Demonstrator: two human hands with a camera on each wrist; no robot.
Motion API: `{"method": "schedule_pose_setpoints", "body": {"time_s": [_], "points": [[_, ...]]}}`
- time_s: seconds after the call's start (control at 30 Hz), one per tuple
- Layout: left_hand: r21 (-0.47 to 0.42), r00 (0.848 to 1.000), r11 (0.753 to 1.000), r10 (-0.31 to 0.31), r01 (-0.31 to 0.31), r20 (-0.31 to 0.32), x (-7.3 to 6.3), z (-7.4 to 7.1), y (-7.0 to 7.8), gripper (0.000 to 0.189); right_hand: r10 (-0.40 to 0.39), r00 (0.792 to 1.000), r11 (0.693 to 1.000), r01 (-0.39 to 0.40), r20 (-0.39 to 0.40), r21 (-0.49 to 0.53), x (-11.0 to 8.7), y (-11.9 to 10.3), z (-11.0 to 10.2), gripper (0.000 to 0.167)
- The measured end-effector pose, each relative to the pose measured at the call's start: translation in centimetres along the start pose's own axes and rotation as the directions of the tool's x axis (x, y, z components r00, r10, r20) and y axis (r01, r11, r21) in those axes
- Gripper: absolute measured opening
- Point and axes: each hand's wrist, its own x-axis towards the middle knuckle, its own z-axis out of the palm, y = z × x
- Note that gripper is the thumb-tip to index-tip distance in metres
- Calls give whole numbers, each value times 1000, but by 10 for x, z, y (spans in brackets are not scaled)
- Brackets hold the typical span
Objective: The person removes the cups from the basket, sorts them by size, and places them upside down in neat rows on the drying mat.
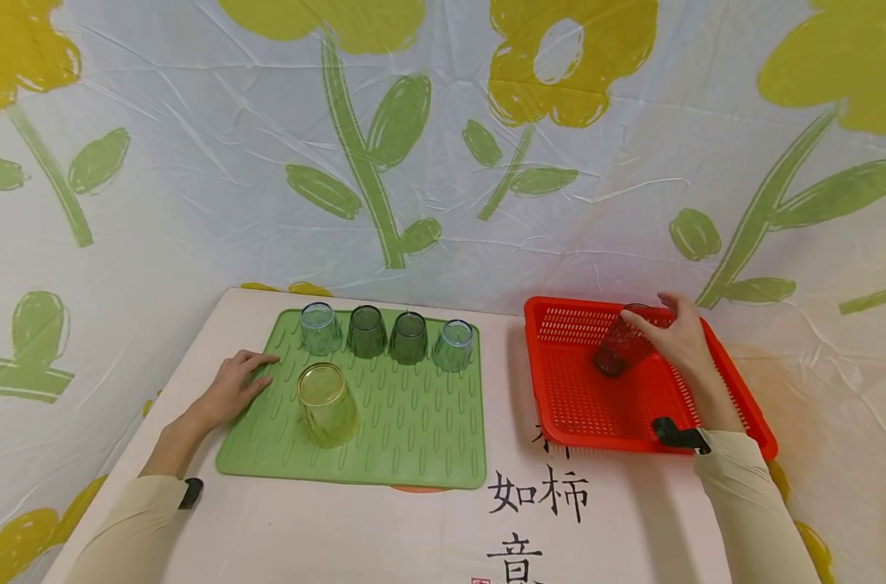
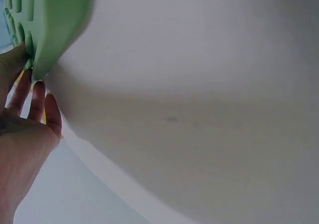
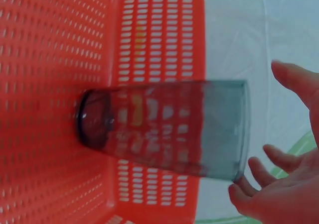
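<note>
In the head view my right hand [image 1: 680, 337] is over the red basket, at the upper end of a tall dark-tinted drinking glass [image 1: 625, 345]. The glass leans inside the basket. In the right wrist view its rim [image 3: 244, 129] faces my spread hand [image 3: 284, 184]; the thumb is apart from it, and a fingertip meets the rim's lower side. My left hand [image 1: 234, 385] rests at the left edge of the green drying mat [image 1: 414, 438], fingertips touching it. A larger yellow glass [image 1: 329, 410] stands on the mat beside that hand, narrower end up.
Along the mat's far side stand a bluish glass [image 1: 320, 331], two dark grey glasses [image 1: 367, 332] and another bluish glass [image 1: 453, 347]. The red basket [image 1: 541, 389] has raised, slotted walls. A flower-patterned cloth [image 1: 443, 162] hangs behind the table.
</note>
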Motion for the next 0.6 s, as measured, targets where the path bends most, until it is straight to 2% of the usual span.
{"method": "schedule_pose_setpoints", "body": {"time_s": [0.13, 0.23, 0.43, 0.5, 0.6], "points": [[0, 1000, 1000, -8, 8, 10, 0, 0, -1, 34, 41, 995, 998, -37, 94, -41, 1, 9, -4, 104], [5, 1000, 1000, 2, -2, 0, -1, 1, -2, 34, 46, 987, 997, -36, 155, -63, 1, 15, -4, 107], [9, 1000, 1000, 19, -19, -14, -1, 1, -2, 34, -16, 977, 1000, 20, 214, -20, 1, 23, -1, 83], [5, 1000, 1000, 13, -13, -12, -1, 1, -2, 35, -9, 974, 1000, 13, 226, -18, 1, 25, -2, 82], [5, 1000, 1000, 7, -7, -11, 0, 1, -1, 34, 37, 969, 999, -32, 246, -22, 2, 26, -2, 90]]}}
